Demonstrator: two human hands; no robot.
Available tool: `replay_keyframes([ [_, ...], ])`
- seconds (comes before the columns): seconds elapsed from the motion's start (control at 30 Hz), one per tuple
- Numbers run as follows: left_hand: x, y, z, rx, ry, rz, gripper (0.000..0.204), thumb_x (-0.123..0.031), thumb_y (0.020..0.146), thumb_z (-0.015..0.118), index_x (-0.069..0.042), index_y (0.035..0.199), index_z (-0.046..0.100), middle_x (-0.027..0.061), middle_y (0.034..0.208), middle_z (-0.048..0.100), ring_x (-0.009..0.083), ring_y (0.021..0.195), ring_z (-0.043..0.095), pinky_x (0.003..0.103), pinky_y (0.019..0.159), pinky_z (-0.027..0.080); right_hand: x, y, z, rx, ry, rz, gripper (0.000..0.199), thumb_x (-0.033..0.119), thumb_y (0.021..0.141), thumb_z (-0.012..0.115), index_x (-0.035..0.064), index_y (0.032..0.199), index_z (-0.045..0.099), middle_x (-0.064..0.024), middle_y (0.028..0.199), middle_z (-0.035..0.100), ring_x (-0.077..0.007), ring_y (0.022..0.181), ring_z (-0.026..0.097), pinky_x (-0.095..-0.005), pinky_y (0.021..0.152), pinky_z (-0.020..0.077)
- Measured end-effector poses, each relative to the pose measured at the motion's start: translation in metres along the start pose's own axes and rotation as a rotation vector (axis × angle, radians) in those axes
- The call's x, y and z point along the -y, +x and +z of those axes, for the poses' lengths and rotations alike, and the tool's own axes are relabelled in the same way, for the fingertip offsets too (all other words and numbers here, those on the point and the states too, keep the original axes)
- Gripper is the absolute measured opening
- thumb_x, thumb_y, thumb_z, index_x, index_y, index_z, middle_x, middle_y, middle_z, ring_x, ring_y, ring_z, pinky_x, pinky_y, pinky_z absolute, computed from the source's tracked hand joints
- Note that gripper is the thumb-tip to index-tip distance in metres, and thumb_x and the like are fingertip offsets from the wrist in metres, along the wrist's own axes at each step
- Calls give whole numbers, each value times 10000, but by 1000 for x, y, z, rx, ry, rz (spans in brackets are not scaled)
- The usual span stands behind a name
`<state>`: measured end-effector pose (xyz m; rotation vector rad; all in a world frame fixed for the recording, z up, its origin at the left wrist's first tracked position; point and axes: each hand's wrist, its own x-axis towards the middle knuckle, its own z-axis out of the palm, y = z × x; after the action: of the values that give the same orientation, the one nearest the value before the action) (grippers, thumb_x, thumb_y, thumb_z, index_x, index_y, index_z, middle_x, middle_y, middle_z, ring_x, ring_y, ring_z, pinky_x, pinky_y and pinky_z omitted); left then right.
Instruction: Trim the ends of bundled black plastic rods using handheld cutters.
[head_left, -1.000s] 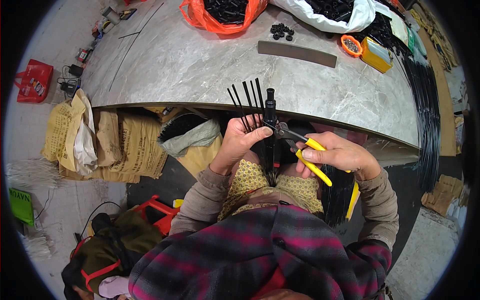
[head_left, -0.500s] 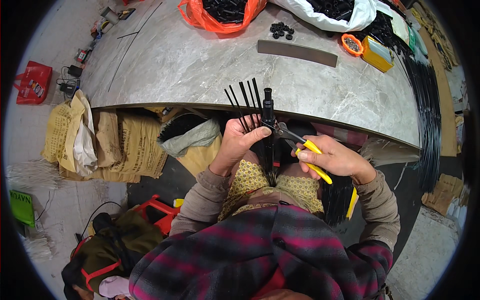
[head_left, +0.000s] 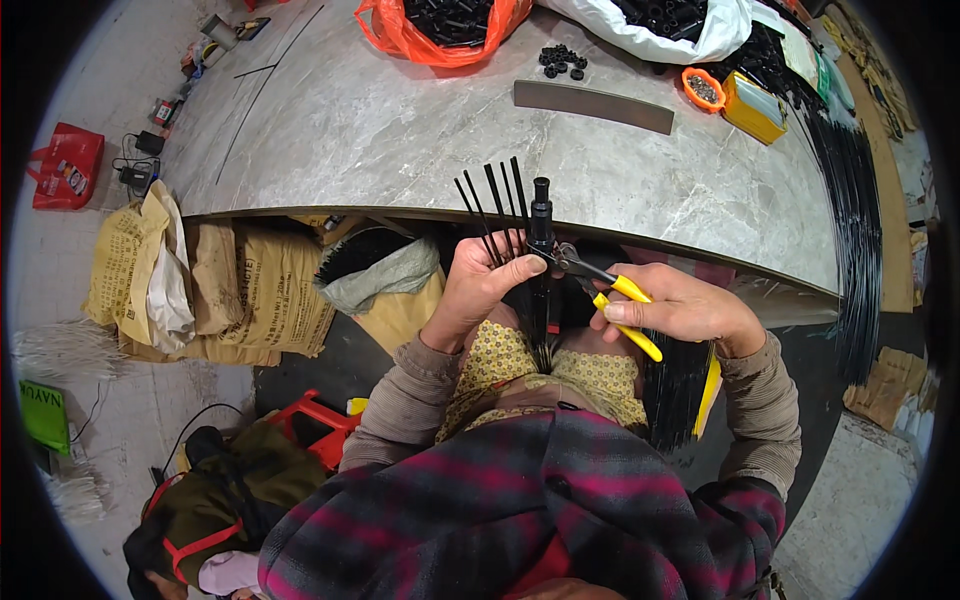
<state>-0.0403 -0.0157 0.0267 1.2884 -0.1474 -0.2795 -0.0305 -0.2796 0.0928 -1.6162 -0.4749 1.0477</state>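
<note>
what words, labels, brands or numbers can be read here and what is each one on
Green package: large dark lettering, not quoted here.
Brown paper sacks: printed lettering, not quoted here; smaller lines too blurred.
Red bag: print too small to read.
Pliers: no readable lettering.

You're in a workshop — pliers [head_left: 628,288] in your grip, an orange bag [head_left: 386,36] and a white bag [head_left: 736,28] of black parts [head_left: 448,22] back from the near edge of the surface [head_left: 380,140], black rods [head_left: 855,250] trailing off its right edge, paper sacks [head_left: 280,290] below its near-left corner.
</note>
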Motion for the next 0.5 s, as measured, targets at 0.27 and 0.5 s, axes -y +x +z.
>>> replay_keyframes([
  [0.27, -4, -1, 3, -14, -18, -12, 112, -10, 850, 712, 35, 953, 713, 62, 918, 709, 80, 806, 610, 230, 717, 488, 5, -1, -1, 1, -31, 44, 328, 326, 997, 575, -1, 992, 547, -39, 780, 664, -89, 715, 630, -250, 631, 496],
  [0.5, -3, 0, 1, -14, -16, -8, 148, -23, 857, 708, 43, 989, 711, 80, 914, 717, 107, 826, 640, 244, 745, 507, 6, 0, 5, -15, -76, 32, 323, 320, 1002, 559, -2, 1022, 535, -49, 774, 659, -112, 694, 628, -270, 614, 492],
])
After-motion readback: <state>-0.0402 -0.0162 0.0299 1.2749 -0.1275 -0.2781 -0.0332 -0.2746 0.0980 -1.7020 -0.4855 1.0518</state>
